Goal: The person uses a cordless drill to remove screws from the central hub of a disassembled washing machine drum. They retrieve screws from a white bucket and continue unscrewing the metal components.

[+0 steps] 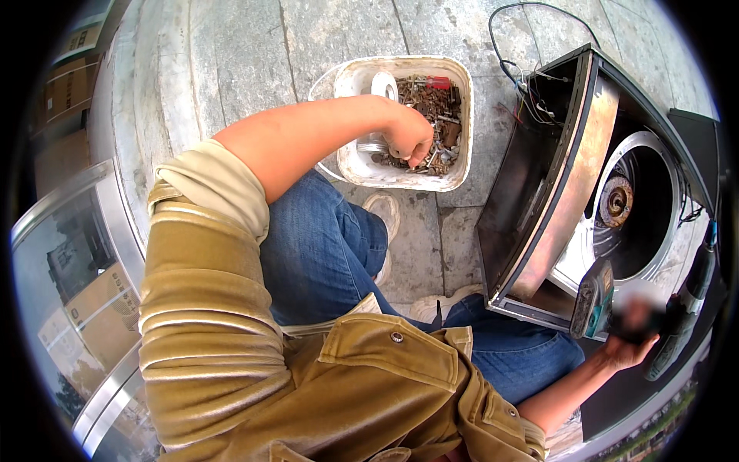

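My left hand [408, 140] reaches into a white plastic bucket [346, 173], its fingers curled down among loose screws and small rusty hardware [431, 104]; whatever they pinch is hidden. White rolls [382, 88] and a red-handled item [437, 82] lie in the same bucket. My right hand [625, 350] grips a teal and dark power tool [591, 304], partly blurred, at the lower front of an opened metal appliance [566, 192]. That appliance has a round drum [650, 189] with a rusty hub [616, 202], and loose wires at its upper left.
A long black tool [677, 331] stands along the right side. A black cable [500, 46] loops across the grey paving [269, 54] behind the appliance. At the left are a metal-framed glass panel [108, 208] and cardboard boxes [69, 88]. My knees and shoes are under me.
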`<action>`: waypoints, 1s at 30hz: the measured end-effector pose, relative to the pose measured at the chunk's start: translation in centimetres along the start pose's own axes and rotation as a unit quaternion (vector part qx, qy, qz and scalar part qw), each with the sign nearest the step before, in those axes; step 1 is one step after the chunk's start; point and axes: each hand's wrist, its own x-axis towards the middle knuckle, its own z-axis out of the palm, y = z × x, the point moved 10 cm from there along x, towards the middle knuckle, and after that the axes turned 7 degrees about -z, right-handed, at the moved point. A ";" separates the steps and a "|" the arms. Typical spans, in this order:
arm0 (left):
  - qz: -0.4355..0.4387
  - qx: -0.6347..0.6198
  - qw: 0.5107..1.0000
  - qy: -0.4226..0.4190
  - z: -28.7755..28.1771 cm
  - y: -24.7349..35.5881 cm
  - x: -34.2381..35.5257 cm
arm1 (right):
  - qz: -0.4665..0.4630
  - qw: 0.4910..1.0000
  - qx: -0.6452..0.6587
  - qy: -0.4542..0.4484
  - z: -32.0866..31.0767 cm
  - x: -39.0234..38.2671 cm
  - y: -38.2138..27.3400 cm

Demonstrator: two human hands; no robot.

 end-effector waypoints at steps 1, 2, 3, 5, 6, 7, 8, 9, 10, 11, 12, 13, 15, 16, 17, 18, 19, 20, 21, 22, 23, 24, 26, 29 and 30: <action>-0.037 -0.029 0.999 -0.007 -0.6 -0.4 -0.4 | -0.007 1.000 0.023 0.003 -0.1 -0.2 -0.4; -0.031 -0.009 0.998 0.053 -1.6 -1.6 -0.3 | -0.004 0.999 0.036 0.003 0.0 0.1 0.1; -0.028 0.024 0.992 0.119 -2.5 -2.2 -0.2 | -0.004 0.999 0.045 0.002 0.3 0.1 0.4; -0.024 0.088 0.964 0.248 -4.3 -2.8 -0.5 | 0.001 0.999 0.040 -0.002 0.6 0.2 0.8; -0.050 0.126 0.963 0.235 -4.1 -3.4 0.0 | 0.003 0.999 0.039 -0.003 0.7 0.3 1.1; -0.051 0.133 0.959 0.244 -3.5 -3.6 0.0 | 0.004 0.999 0.042 -0.002 0.9 0.3 1.5; -0.051 0.141 0.956 0.254 -3.0 -3.5 -0.4 | 0.004 0.999 0.042 -0.004 1.1 0.3 1.8; -0.051 0.149 0.952 0.263 -2.8 -3.3 -0.6 | 0.005 0.999 0.042 -0.006 1.3 0.4 2.0; -0.075 0.156 0.964 0.202 -2.1 -3.9 0.1 | 0.007 0.999 0.041 -0.010 1.4 0.4 2.2; -0.075 0.151 0.967 0.189 -2.0 -4.2 0.2 | 0.010 0.999 0.035 -0.014 1.5 0.5 2.3; -0.076 0.146 0.970 0.177 -1.8 -4.5 0.4 | 0.013 0.999 0.029 -0.018 1.5 0.5 2.3; -0.076 0.141 0.973 0.164 -1.5 -4.8 0.5 | 0.016 0.999 0.019 -0.021 1.5 0.5 2.3; -0.073 0.173 0.976 0.112 -0.6 -4.3 0.3 | 0.019 0.999 0.017 -0.025 1.8 0.4 2.9; -0.071 0.189 0.976 0.086 -0.1 -4.0 0.2 | 0.020 0.999 0.024 -0.026 2.0 0.3 3.3; -0.075 0.186 0.978 0.056 0.3 -3.6 0.0 | 0.020 0.999 0.016 -0.024 1.9 0.2 3.1; -0.078 0.184 0.979 0.026 0.6 -3.1 -0.3 | 0.020 1.000 0.009 -0.023 1.8 0.1 3.0; -0.081 0.182 0.980 -0.004 1.1 -2.7 -0.4 | -0.003 0.999 -0.034 -0.016 1.7 0.1 2.5; -0.071 0.196 0.978 0.021 1.5 -2.5 -0.7 | -0.049 0.992 -0.116 0.003 2.0 0.2 3.1; -0.071 0.197 0.978 0.013 1.9 -2.5 -0.8 | -0.117 0.958 -0.260 0.042 2.8 -0.2 3.9; -0.068 0.200 0.978 0.005 2.0 -2.3 -0.8 | -0.187 0.885 -0.413 0.109 3.9 -1.1 4.5; -0.066 0.202 0.977 -0.002 2.1 -2.2 -0.8 | -0.221 0.832 -0.483 0.157 4.9 -2.1 5.2; -0.056 0.163 0.985 0.017 1.9 -2.3 -0.6 | -0.234 0.798 -0.521 0.191 5.6 -2.7 6.0; -0.033 0.085 0.994 0.055 1.4 -2.8 -0.3 | -0.235 0.782 -0.542 0.200 6.2 -3.1 6.8; -0.031 -0.027 0.995 0.086 -0.2 -3.4 -0.2 | -0.226 0.800 -0.533 0.158 6.2 -2.3 7.4; -0.021 -0.038 0.988 0.147 -1.8 -3.2 -0.4 | -0.227 0.806 -0.528 0.143 6.4 -2.0 7.7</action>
